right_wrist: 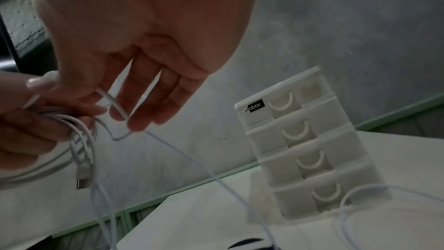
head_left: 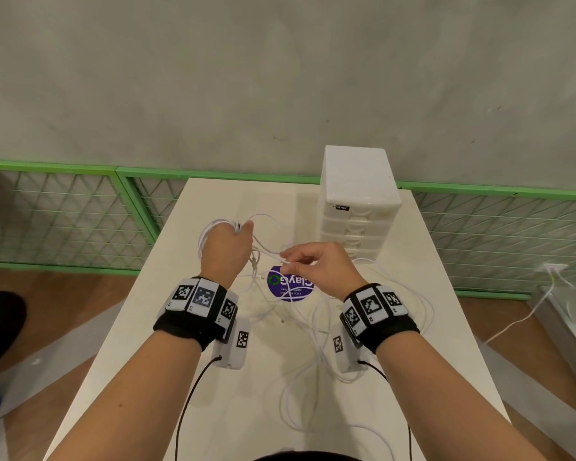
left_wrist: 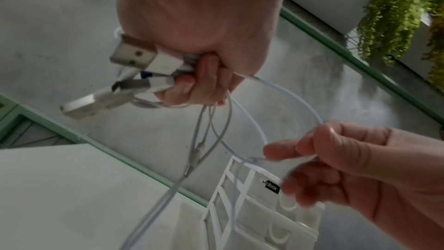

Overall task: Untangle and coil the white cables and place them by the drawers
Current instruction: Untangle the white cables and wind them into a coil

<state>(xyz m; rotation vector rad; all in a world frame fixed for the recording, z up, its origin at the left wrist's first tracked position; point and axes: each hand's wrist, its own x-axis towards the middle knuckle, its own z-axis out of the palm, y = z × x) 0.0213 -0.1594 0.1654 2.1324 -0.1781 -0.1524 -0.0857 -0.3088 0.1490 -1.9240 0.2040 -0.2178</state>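
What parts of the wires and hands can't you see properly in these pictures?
- Head view: the left hand shows only its back, so its grip on the coiled white cables is hidden.
- Head view: the right hand covers part of the round purple sticker, whose small print is unreadable.
- Left wrist view: the silver USB plugs are blurred.
- Right wrist view: the white plastic drawer unit is dim; its contents cannot be told.

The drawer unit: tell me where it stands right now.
In the head view the drawer unit stands upright at the table's far right, near the wall, just beyond the right hand.
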